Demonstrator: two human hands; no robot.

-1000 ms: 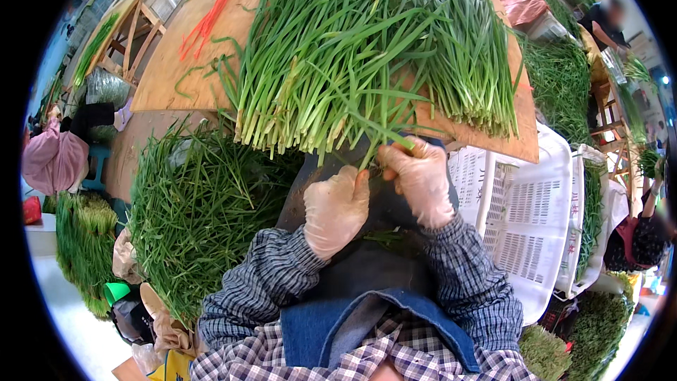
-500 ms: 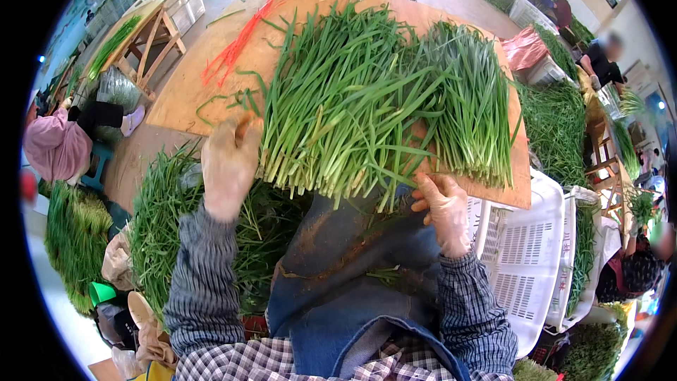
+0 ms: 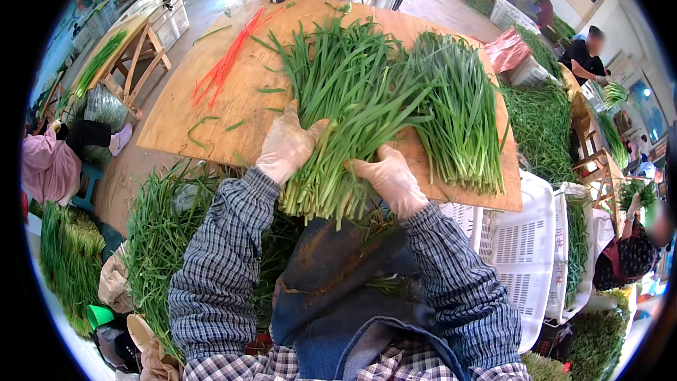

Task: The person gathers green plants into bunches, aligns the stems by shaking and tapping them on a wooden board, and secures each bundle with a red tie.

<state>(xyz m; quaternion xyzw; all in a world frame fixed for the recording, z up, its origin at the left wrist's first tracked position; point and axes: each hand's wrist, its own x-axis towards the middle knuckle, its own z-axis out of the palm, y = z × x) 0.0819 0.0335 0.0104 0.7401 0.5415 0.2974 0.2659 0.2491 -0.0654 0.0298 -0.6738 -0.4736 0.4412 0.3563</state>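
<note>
A loose heap of garlic chives lies on a wooden board in front of me, stalk ends toward my lap. My gloved left hand presses against the heap's left side, thumb on top of the stalks. From the right, my gloved right hand grips the same stalks, its thumb laid over them. Between the two hands the stalks are squeezed together, and their cut ends hang over the board's near edge. The fingers under the stalks are hidden. A second, neater bunch of garlic chives lies apart on the right.
Red ties lie at the left on the wooden board, near stray leaves. White crates stand by my right arm. Loose greens are piled below left. Another person works at the far right; a person in pink sits left.
Both hands have come inward onto the left heap and squeezed it narrower. A gap of bare board now separates it from the right bunch.
</note>
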